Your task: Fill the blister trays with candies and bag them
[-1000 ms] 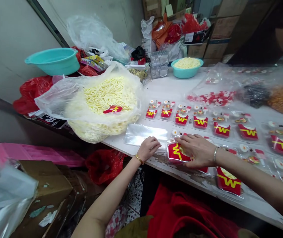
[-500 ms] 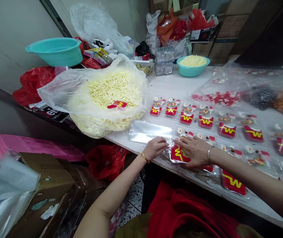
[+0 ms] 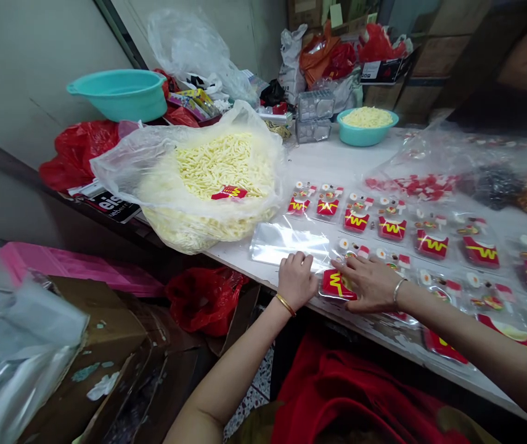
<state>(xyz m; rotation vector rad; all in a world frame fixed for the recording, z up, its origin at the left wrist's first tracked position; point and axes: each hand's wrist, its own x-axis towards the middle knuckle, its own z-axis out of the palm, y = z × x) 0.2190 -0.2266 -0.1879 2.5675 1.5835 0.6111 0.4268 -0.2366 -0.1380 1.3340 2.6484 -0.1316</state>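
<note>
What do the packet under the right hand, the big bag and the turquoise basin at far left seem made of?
Packet under the right hand: clear, glossy film, likely plastic; glints show along its edge.
Big bag: thin, cloudy film, probably plastic; it creases and the yellow sticks show through.
Turquoise basin: smooth, opaque, perhaps moulded plastic, judging by its even colour.

- Left hand [image 3: 297, 280] bare, with a thin, smooth gold-coloured bangle [image 3: 285, 304] around the wrist
- Right hand [image 3: 370, 285] bare, with a slim silver-coloured bangle [image 3: 398, 293] around the wrist
- Forearms [image 3: 245, 361] uncovered
- Red cloth [image 3: 355, 385] in loose folds over the front
- Olive-brown cloth [image 3: 256, 424] beside the red
</note>
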